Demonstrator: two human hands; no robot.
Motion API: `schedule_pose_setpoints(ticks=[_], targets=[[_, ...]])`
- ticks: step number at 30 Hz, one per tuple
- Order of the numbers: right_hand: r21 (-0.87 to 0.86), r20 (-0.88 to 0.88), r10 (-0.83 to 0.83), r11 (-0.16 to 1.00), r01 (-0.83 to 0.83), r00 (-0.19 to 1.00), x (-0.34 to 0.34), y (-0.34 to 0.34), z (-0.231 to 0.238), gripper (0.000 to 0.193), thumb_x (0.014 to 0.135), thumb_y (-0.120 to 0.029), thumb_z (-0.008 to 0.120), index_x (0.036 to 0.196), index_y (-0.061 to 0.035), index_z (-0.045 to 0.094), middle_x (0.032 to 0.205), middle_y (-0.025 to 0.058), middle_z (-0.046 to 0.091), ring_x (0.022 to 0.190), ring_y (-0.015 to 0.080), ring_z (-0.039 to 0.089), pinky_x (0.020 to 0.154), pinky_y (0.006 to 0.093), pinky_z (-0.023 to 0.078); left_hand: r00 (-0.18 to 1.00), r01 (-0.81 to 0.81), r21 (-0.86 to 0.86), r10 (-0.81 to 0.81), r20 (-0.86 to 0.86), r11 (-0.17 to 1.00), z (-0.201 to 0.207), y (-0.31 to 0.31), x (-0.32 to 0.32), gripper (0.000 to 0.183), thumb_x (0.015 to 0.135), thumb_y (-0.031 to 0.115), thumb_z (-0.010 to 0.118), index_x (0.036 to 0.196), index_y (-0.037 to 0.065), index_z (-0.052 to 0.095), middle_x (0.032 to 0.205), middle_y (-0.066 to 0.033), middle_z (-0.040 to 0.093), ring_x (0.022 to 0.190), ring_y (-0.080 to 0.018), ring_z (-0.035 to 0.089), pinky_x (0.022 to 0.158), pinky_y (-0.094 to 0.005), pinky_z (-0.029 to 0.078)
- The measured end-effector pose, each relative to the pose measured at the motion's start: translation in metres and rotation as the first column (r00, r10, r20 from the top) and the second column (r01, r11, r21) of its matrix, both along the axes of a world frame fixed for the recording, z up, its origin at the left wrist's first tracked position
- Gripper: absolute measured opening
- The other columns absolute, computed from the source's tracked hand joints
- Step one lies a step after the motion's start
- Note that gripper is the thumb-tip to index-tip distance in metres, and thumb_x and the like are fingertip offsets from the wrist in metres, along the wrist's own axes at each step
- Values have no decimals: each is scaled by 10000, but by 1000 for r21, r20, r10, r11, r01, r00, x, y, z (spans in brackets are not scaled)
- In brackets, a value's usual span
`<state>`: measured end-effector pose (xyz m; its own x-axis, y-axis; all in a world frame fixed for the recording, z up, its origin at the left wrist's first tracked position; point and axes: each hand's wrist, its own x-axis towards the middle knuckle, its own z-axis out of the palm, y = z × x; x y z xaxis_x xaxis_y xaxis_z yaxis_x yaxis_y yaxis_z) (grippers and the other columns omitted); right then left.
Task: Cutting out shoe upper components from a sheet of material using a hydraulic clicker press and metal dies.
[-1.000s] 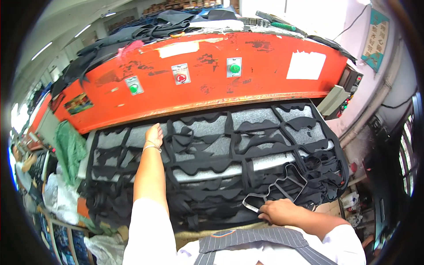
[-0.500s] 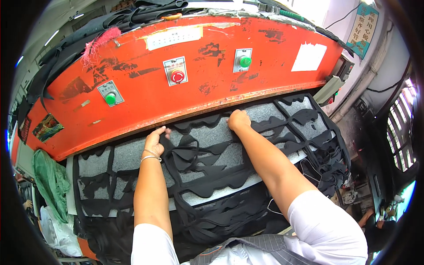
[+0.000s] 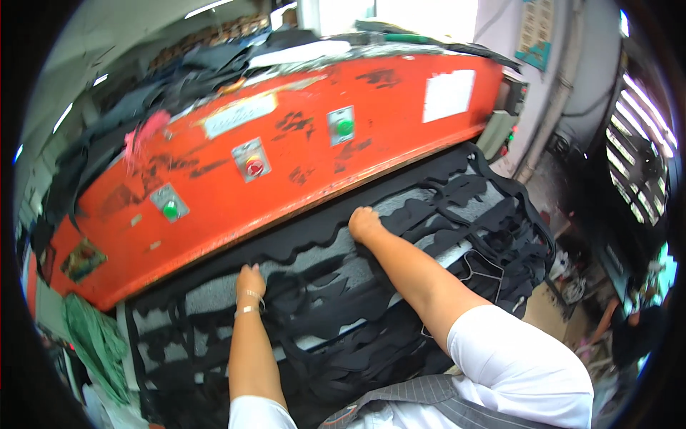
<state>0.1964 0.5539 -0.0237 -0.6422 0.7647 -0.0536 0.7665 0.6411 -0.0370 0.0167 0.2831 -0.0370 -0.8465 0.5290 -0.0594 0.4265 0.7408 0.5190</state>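
Note:
A black sheet of fabric-like material [image 3: 314, 307], full of wavy cut-out openings, is spread over a grey speckled board [image 3: 480, 209] below the red machine. My left hand [image 3: 250, 283] is closed on a strip of this cut-out sheet, left of the middle. Farther right and nearer the machine, my right hand [image 3: 365, 224] is also closed on the sheet, its knuckles upward. The fingertips of both hands are partly hidden. Between the hands and the machine's lower edge runs a broad uncut black band of the sheet.
Across the far side stands the red machine beam [image 3: 300, 157], with two green buttons and a red stop button [image 3: 254, 166]. Dark material [image 3: 214, 64] is piled on top. A green bag [image 3: 93, 339] hangs at left. Black scraps [image 3: 511, 264] and a bent wire [image 3: 482, 270] lie at right.
The black sheet has come toward me, baring a wide uncut band by the machine. Both hands have come nearer with it; my left fingers have closed. The view has turned right.

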Motion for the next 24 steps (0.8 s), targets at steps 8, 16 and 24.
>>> schedule_pose_setpoints(ticks=[8,16,24], targets=[[-311,-272,-40,949,-48,962,128,-41,17,203,904,-75,396,1032,51,490,1028,296,629,969,429,627,853,469,499,998,58,-87,-59,-6,995,14,-43,110,391,974,280,427,990,-93,545,1028,-342,600,992,-485,566,852,-498,448],[-797,-474,-605,603,-21,640,230,-47,38,741,736,-265,753,1249,137,402,1126,241,589,1023,285,597,848,365,484,955,-149,236,79,284,960,-4,-69,184,320,961,268,482,988,-45,543,867,-242,640,801,-369,639,723,-435,497],[-869,-99,-991,131,-477,-92,200,-5,41,615,811,-243,704,1328,-56,428,1445,186,371,1289,402,384,1084,562,276,985,158,146,-165,43,977,23,-146,160,417,722,401,683,940,47,668,881,-138,669,908,-318,621,1025,-480,310]])
